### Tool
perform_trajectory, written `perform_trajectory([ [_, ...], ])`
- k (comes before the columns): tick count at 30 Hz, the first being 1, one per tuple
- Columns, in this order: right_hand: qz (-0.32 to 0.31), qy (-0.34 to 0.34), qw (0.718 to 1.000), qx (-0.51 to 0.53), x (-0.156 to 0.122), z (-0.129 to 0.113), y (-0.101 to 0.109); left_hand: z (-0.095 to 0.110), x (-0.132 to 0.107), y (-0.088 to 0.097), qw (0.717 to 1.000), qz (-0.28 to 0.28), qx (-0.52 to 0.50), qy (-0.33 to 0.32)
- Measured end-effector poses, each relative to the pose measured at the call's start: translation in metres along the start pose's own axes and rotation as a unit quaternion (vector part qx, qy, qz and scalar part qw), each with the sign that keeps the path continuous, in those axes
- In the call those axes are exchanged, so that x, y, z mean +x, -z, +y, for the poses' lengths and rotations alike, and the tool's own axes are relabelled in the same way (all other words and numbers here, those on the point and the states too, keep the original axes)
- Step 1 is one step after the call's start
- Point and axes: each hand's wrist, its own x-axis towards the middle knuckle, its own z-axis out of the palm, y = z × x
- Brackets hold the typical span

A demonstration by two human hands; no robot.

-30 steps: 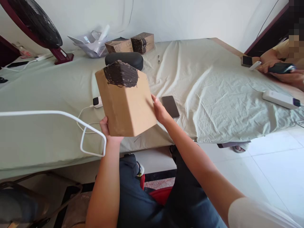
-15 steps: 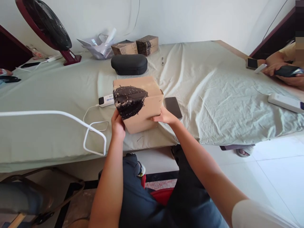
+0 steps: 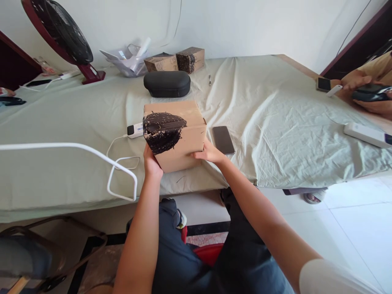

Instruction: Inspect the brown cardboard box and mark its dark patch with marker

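A brown cardboard box (image 3: 186, 141) with a patch of black scribble on its left corner is gripped between both my hands at the table's near side. My left hand (image 3: 152, 164) holds its lower left, the fingers partly hidden behind it. On the right face lies my right hand (image 3: 210, 152), thumb on the front and the other fingers hidden. A smartphone (image 3: 223, 140) lies flat just right of the box. Left of it, partly covered by the box, is a white device (image 3: 135, 130) with a cable. Behind stands a black zip case (image 3: 167, 84).
Two small cardboard boxes (image 3: 190, 59) and a plastic bag (image 3: 130, 63) sit by the wall, near a fan (image 3: 92, 75). A bent white rod (image 3: 76, 145) crosses the left foreground. At right, another person's hands (image 3: 357, 83) hold a dark object; a white device (image 3: 367, 134) lies nearby.
The box has shifted slightly left and turned a little in my hands, so more space shows between it and the smartphone. Both hands keep their hold.
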Motion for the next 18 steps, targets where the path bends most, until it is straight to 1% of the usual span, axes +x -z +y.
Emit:
perform_trajectory([
  [4,0.014,0.024,1.000,-0.011,-0.0009,0.0017,-0.0011,0.0038,-0.0030,-0.0037,1.000,-0.007,-0.002,0.011],
  [9,0.013,0.017,1.000,-0.015,-0.0007,0.0025,-0.0012,0.0059,-0.0028,-0.0060,1.000,-0.003,-0.011,0.014],
  [18,0.017,0.017,1.000,-0.017,-0.0007,0.0005,-0.0023,0.0025,-0.0012,-0.0030,1.000,-0.006,0.012,0.003],
])
